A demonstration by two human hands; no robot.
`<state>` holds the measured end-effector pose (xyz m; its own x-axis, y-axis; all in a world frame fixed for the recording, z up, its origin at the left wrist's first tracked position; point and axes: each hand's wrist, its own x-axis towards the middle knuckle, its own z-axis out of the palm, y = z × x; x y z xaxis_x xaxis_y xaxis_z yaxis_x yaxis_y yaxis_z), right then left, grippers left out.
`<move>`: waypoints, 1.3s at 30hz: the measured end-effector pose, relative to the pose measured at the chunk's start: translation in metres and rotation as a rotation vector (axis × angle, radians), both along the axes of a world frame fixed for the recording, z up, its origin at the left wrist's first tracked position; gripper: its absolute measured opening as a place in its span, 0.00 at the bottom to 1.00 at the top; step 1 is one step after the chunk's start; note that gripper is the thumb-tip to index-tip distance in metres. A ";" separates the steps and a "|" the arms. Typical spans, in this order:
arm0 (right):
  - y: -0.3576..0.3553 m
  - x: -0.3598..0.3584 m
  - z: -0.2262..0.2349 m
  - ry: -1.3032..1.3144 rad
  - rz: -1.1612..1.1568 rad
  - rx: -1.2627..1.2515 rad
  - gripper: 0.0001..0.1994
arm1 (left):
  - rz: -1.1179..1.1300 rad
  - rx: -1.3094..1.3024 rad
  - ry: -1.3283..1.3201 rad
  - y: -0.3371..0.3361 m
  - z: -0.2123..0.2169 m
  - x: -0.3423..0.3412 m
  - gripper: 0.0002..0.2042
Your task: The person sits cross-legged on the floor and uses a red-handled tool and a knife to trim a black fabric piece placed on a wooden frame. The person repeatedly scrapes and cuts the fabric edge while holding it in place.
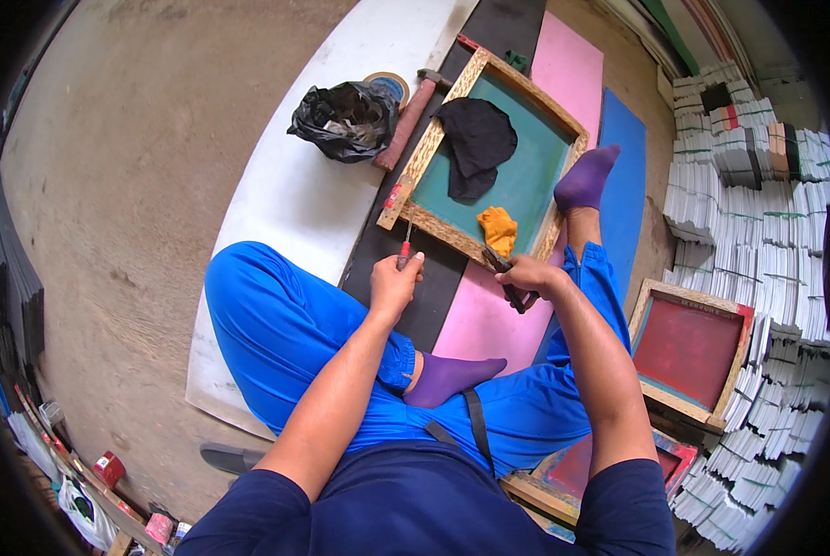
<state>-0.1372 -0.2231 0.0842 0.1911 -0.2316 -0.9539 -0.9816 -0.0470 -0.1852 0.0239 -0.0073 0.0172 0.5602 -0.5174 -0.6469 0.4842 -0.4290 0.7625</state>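
Observation:
A wooden frame (444, 229) with teal mesh (537, 139) stretched across it lies in front of me. My left hand (392, 289) is closed round a screwdriver (405, 247) with a red handle, its thin shaft pointing at the frame's near left corner. In my right hand (532, 274) I grip dark-handled pliers (514, 295); their jaws reach the frame's near edge, and I cannot make out whether they pinch anything. On the mesh rest a black cloth (478, 144) and, close to the pliers, a crumpled orange cloth (497, 229).
Left of the frame lie a hammer (407, 125) with a wrapped handle, an open black plastic bag (345, 120) and a tape roll (389, 85). A red-mesh frame (688, 347) leans at the right by stacked paper bundles (739, 232). My feet flank the work.

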 end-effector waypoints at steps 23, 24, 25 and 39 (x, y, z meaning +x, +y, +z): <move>0.054 0.019 -0.005 0.009 -0.173 -0.287 0.12 | -0.050 -0.002 0.050 -0.018 -0.008 -0.009 0.18; 0.060 0.020 -0.005 -0.010 -0.171 -0.331 0.12 | -0.052 -0.008 0.055 -0.019 -0.007 -0.009 0.18; 0.066 0.011 -0.021 -0.052 -0.189 -0.406 0.13 | -0.052 -0.005 0.058 -0.020 -0.006 -0.009 0.18; 0.087 -0.018 -0.058 -0.283 -0.262 -0.582 0.16 | -0.060 0.034 0.053 -0.023 -0.014 -0.009 0.18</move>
